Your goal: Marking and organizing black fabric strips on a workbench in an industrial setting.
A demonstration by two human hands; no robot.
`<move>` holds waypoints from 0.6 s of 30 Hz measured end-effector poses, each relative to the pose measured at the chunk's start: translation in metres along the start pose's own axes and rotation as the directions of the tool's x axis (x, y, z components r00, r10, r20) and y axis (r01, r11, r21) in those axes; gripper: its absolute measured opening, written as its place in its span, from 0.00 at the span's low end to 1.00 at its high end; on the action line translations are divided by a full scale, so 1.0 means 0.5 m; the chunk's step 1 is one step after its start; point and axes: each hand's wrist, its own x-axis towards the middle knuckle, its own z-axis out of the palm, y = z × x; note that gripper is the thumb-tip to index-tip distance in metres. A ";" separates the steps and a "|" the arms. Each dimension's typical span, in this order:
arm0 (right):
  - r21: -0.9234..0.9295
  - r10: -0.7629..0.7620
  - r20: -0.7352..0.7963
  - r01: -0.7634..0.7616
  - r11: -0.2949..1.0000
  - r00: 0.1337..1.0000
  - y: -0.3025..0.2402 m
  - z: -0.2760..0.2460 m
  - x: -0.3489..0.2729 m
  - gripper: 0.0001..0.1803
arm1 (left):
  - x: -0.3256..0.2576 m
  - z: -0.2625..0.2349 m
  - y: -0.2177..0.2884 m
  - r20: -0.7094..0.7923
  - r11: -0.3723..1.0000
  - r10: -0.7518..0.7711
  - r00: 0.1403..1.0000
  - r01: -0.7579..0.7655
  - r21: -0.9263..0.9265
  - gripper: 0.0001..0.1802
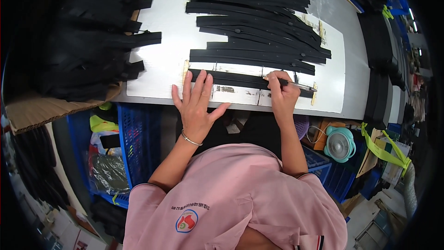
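Note:
A black fabric strip lies crosswise on a white board marked with dark lines. My left hand rests spread over the strip's left end, its fingertips pressing on the cloth. My right hand is closed round a pen, whose tip end points left at the strip, near the line marks. Beyond the strip, several more black strips lie in overlapping rows on the same board. Small pieces of tape sit on the board beside the strip's left end.
A heap of black strips covers the left, over a cardboard sheet. Below the grey table's edge stand a blue crate with bagged things and a small teal fan. Stacked black pieces line the right side.

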 end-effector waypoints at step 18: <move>0.017 0.053 0.032 -0.053 0.998 0.998 0.019 -0.005 0.000 0.09 | 0.035 0.006 0.080 0.035 0.955 0.086 0.996 -0.073 -0.286 0.37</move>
